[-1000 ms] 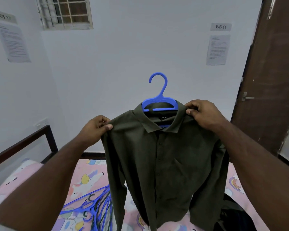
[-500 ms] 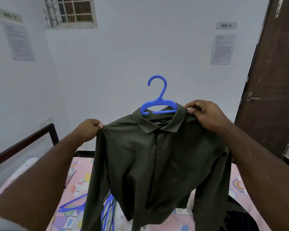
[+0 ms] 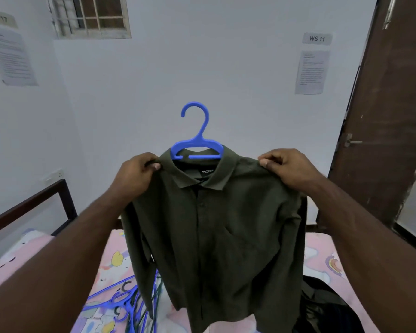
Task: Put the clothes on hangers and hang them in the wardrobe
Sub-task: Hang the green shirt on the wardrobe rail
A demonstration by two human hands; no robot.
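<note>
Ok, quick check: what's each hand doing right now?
Left hand: pinches the green shirt at its shoulder, beside the collar.
Right hand: pinches the shirt's other shoulder; the blue hanger sits inside the collar.

Open air lies above and to both sides of the blue hanger [image 3: 195,146], while below the held-up shirt [image 3: 216,236] the bed [image 3: 322,255] is cluttered with loose hangers [image 3: 120,301] at left and dark clothes [image 3: 327,308] at right.

1 green shirt [image 3: 226,224], 1 raised blue hanger [image 3: 195,143], 2 hands, 2 wall notices, 1 window [image 3: 91,16].
</note>
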